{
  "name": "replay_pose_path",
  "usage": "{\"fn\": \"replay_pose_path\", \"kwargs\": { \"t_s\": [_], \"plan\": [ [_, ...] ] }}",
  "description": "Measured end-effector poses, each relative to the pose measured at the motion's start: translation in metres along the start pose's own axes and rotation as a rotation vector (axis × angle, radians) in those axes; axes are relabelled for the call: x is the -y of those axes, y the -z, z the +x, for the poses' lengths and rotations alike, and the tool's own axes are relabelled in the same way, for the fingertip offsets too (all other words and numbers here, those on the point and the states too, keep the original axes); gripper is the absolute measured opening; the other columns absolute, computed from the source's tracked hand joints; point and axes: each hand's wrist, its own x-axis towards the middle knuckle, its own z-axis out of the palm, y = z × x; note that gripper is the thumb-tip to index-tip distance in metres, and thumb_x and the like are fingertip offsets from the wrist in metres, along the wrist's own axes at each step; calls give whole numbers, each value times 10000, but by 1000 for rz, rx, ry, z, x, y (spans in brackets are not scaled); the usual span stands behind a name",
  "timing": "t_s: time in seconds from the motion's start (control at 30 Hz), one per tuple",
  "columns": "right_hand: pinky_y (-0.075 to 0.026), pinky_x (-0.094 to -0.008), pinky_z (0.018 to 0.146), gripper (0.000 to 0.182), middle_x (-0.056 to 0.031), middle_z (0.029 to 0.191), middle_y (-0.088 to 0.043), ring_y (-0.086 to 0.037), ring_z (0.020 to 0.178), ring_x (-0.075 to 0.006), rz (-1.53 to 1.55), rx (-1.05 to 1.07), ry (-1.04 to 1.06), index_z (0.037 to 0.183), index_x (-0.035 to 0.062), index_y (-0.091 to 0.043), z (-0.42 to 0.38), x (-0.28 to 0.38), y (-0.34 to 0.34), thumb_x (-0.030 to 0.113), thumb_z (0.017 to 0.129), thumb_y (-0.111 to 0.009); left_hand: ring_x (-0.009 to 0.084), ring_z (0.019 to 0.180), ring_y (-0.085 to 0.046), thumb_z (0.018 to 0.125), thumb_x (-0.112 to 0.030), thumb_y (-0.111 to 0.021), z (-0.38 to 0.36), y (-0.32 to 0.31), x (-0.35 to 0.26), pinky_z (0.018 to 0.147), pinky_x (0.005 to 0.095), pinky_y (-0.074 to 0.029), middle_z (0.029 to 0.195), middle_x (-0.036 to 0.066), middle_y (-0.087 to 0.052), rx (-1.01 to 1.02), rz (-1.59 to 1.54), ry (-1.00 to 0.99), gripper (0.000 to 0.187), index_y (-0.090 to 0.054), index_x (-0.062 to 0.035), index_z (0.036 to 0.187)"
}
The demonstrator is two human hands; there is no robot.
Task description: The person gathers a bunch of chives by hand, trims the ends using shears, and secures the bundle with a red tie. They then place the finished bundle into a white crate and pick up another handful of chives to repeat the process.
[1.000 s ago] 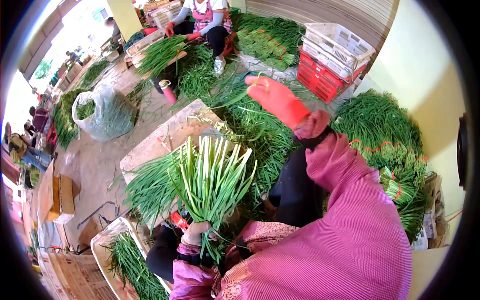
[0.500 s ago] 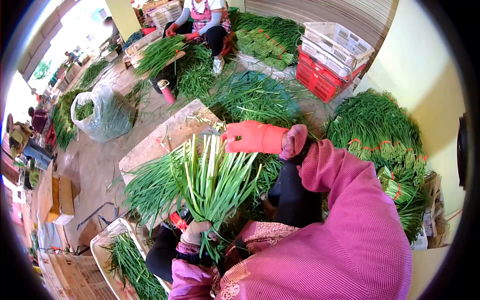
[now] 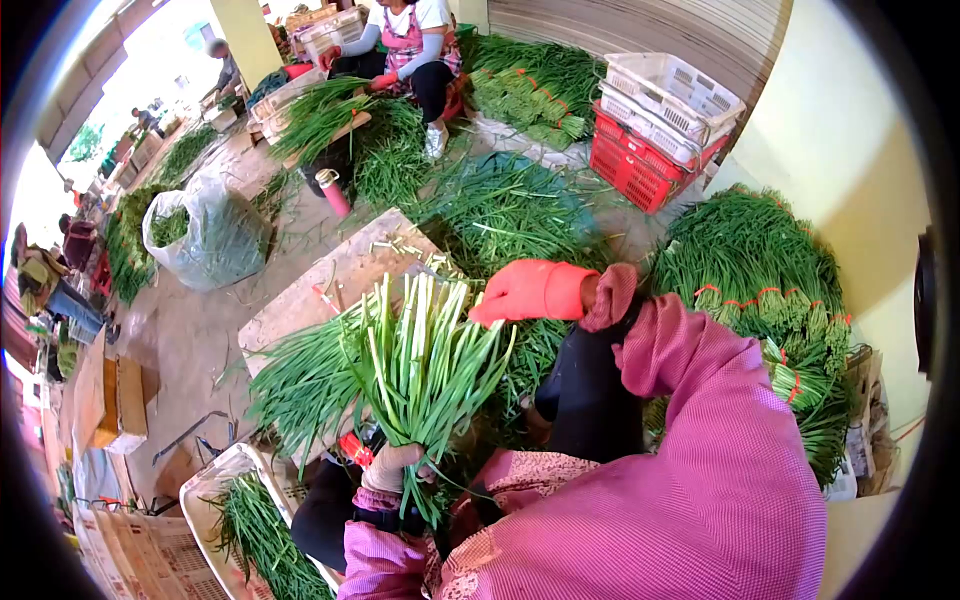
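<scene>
My left hand (image 3: pixel 393 468), in a pale glove, is closed around the leafy lower part of a bunch of garlic chives (image 3: pixel 425 365). The pale cut stems fan upward, and green leaves hang below the grip. My right hand (image 3: pixel 530 292), in an orange glove, is beside the stems on the right, its fingers pressed together and pointing at them. Whatever lies between those fingertips is hidden. More loose chives (image 3: pixel 300 375) lie left of the bunch, across a wooden board (image 3: pixel 300 300) scattered with stem scraps.
A white crate (image 3: pixel 205 480) of chives stands at lower left. Tied bundles (image 3: pixel 760 270) are piled at right, near stacked red and white baskets (image 3: pixel 655 150). Loose chives (image 3: pixel 510 205) lie beyond the board. A plastic bag (image 3: pixel 215 240), pink bottle (image 3: pixel 333 192) and seated co-worker (image 3: pixel 415 45) are farther back.
My right hand has moved right and slightly down from the stem tops, and its fingers have come together. My left hand keeps its hold on the bunch, almost unmoved.
</scene>
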Motion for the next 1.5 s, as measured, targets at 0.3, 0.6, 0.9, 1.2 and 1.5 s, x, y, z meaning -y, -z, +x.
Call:
{"fn": "replay_pose_path", "kwargs": {
  "t_s": [0.3, 0.6, 0.9, 1.2, 1.5],
  "plan": [
    [-519, -305, 681, 240, -22, 865, -700, -637, 745, -113, 305, 108, 157, 946, 58, -711, 2, -7, -15, 278, 897, -629, 130, 536, -544, 643, -340, -847, 1, 12, 4, 464, 249, -435, 761, 43, -626, 17, -13, 72, 627, -586, -30, 1121],
    [-542, -309, 683, 493, -77, 790, -693, -693, 740, -205, 189, -429, -143, 897, 37, -682, -12, 0, 31, 514, 922, -560, 184, 501, -547, 743, -339, -738, -4, -2, 2, 453, 307, -448, 590, 62, -571, -65, 8, -11, 379, -628, -2, 878],
    [-579, -320, 678, 507, -160, 991, -688, -707, 773, -244, 887, 58, -64, 1140, -16, -585, -12, 4, -50, 443, 927, -612, 147, 497, -494, 802, -347, -688, 10, 5, 10, 467, 277, -405, 562, 11, -504, 13, -19, -74, 340, -590, -32, 882],
    [-526, -279, 504, 236, -140, 777, -685, -670, 602, -213, 789, -299, 132, 916, -4, -615, -9, -19, -3, 205, 956, -512, 167, 508, -487, 732, -373, -691, 4, 10, 9, 468, 280, -382, 557, 30, -504, 30, -78, -44, 383, -602, -18, 845],
    [-490, -352, 894, 687, -137, 1235, -588, -571, 1116, -216, 425, -389, 75, 1384, 50, -435, 24, -30, 31, 514, 905, -603, 139, 484, -453, 771, -451, -692, 3, 10, 11, 457, 268, -353, 535, 10, -461, 86, -104, -98, 448, -569, -29, 861]
  ]
}}
